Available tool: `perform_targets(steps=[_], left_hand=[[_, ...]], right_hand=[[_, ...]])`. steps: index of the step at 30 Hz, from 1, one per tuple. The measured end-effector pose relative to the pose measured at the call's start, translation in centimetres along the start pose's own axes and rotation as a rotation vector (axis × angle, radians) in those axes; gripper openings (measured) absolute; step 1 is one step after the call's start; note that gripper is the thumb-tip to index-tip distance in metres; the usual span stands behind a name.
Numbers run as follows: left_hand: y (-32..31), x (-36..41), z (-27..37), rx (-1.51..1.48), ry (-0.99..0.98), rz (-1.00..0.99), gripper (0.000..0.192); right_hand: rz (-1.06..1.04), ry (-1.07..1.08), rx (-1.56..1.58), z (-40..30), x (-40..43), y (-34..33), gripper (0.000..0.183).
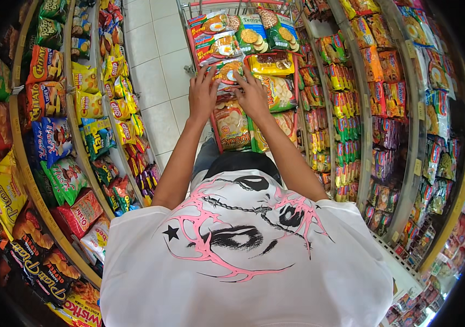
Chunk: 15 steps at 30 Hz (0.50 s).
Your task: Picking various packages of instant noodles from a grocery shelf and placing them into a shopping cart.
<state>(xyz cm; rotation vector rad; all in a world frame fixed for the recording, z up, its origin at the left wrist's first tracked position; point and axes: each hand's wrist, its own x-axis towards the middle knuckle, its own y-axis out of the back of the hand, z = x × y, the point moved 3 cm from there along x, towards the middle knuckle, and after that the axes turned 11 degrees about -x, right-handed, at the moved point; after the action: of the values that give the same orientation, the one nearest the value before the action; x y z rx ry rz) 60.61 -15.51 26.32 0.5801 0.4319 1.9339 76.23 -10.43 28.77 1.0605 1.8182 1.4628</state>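
Both hands are over a shopping cart (296, 73) with a red rim, loaded with snack packs. My left hand (203, 95) grips the left edge of an Indomie instant noodle packet (229, 73), and my right hand (253, 95) has its right edge. Two similar noodle packets (214, 45) lie just beyond it at the far left of the load. Beside them are two tempeh chip bags (253, 34) and a yellow packet (271, 64). Kusuka cassava chip bags (232, 124) fill the near part of the cart, one of them (277, 93) right of my right hand.
Shelves with bagged snacks (46, 100) line the left side. On the right, shelves (365, 122) hold rows of noodle packets (347, 118). Pale floor tiles (159, 61) show between the left shelves and the cart. The cart's right side is close to the right shelves.
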Motion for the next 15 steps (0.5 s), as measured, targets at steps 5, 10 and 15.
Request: perform_targets(steps=[5, 10, 15], left_hand=[[0.7, -2.2, 1.1, -0.13, 0.002, 0.121, 0.049], [0.4, -3.9, 0.7, -0.083, -0.019, 0.001, 0.052], [-0.4, -3.6, 1.4, -0.069, -0.065, -0.007, 0.052]], right_hand=[[0.027, 0.01, 0.071, 0.8, -0.3, -0.2, 0.055], [0.023, 0.046, 0.116, 0.1, -0.9, 1.3, 0.057], [0.187, -0.024, 0.23, 2.0, -4.6, 5.2, 0.05]])
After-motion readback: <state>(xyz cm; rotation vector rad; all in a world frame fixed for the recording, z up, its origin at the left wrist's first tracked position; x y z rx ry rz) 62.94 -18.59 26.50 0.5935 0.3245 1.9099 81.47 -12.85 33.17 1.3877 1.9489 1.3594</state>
